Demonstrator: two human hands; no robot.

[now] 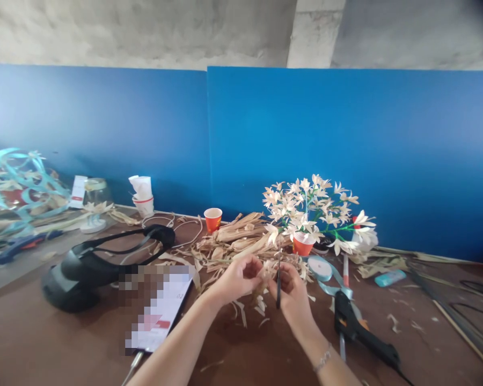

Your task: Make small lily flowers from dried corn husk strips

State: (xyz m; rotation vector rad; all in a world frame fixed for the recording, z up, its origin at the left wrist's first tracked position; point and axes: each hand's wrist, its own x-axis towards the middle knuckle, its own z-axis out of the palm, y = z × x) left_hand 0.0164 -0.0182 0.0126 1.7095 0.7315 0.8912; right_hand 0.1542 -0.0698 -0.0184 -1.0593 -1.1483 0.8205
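My left hand (238,277) is closed in a pinch on a small pale strip of dried corn husk (264,272) just above the brown table. My right hand (292,292) is closed round a thin dark tool (278,281) that stands upright, its tip beside the husk piece. The two hands almost touch. Behind them lies a heap of corn husks (233,238), and a bunch of cream husk flowers (314,209) on green stems stands in an orange cup (302,245).
A black glue gun (356,329) lies right of my right hand, near a roll of light blue ribbon (320,268). A black headset (100,265) and a blurred card (161,311) lie at left. An orange paper cup (213,219) stands by the blue wall.
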